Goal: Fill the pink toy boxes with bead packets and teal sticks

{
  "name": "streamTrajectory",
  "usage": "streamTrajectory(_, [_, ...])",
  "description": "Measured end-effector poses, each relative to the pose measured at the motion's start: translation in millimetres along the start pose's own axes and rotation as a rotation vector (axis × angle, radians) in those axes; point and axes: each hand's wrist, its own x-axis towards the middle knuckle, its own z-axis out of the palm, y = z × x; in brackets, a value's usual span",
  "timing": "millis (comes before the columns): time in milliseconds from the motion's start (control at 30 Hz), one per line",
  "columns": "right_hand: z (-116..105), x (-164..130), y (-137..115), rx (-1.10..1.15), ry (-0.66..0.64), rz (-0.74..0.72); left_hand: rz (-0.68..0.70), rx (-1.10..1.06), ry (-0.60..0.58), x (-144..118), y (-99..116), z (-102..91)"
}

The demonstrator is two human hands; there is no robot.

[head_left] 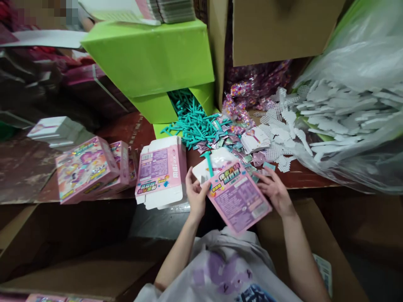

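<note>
My left hand (pixel 197 196) is closed, thumb against fingers, at the lower end of a teal T-headed stick (pixel 210 164) and a white piece (pixel 200 171) in clear wrapping. A pink printed box (pixel 241 201) is held up in front of my torso, tilted, its purple text panel facing me. Its left corner meets my left thumb. On the far side, my right hand (pixel 277 192) has its fingers spread along the box's right edge; whether they press on it I cannot tell. A stack of flattened pink boxes (pixel 157 174) lies left of my left hand.
Teal sticks (pixel 195 126) spill from a green box (pixel 151 58). Small sachets (pixel 217 140), white cards (pixel 255 139) and white cut-out pieces (pixel 340 113) in a plastic bag lie rightward. Filled pink boxes (pixel 86 167) stand left. An open carton (pixel 78 256) is below the table edge.
</note>
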Motion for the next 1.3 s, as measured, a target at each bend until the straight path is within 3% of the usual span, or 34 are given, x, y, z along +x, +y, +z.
streamTrajectory(67, [12.0, -1.9, 3.5, -0.122, -0.232, 0.105, 0.088, 0.093, -0.157, 5.9, -2.2, -15.1])
streamTrajectory(167, [33.8, -13.0, 25.6, -0.346, -0.437, 0.194, 0.247, 0.353, -0.491, 1.1, -9.2, -39.2])
streamTrajectory(200, [39.8, -17.1, 33.0, -0.374, -0.45, 0.18, 0.274, 0.438, -0.593, -2.4, -10.0, -46.1])
streamTrajectory(267, [49.8, -23.2, 41.1, -0.398, -0.343, 0.048, 0.284, 0.539, -0.701, -9.1, -7.9, -56.6])
streamTrajectory(367, [63.2, -23.4, 31.7, -0.508, -0.039, -0.344, 0.251, 0.585, -0.65, -15.9, 0.6, -63.1])
streamTrajectory(400, [67.8, -21.2, 24.6, -0.582, 0.007, -0.462, 0.234, 0.6, -0.636, -17.3, 3.2, -63.4])
streamTrajectory(467, [77.4, -15.0, 9.8, -0.754, -0.019, -0.617, 0.204, 0.624, -0.617, -19.6, 6.3, -62.6])
streamTrajectory(567, [91.6, -5.1, -2.9, -0.987, -0.11, -0.716, 0.19, 0.641, -0.587, -21.5, 5.5, -60.4])
streamTrajectory(800, [107.8, 5.4, 1.9, -1.242, -0.092, -0.67, 0.175, 0.637, -0.568, -24.1, -3.0, -63.7])
streamTrajectory(933, [105.0, 3.9, -13.8, -1.254, -0.212, -0.721, 0.137, 0.617, -0.51, -26.2, -5.7, -69.4])
streamTrajectory(1067, [107.0, 4.3, -29.3, -1.27, -0.363, -0.737, 0.127, 0.58, -0.542, -28.4, -6.3, -68.7])
streamTrajectory(1300, [117.1, 14.4, -24.8, -1.346, -0.57, -0.648, 0.12, 0.593, -0.545, -28.7, -8.6, -77.3])
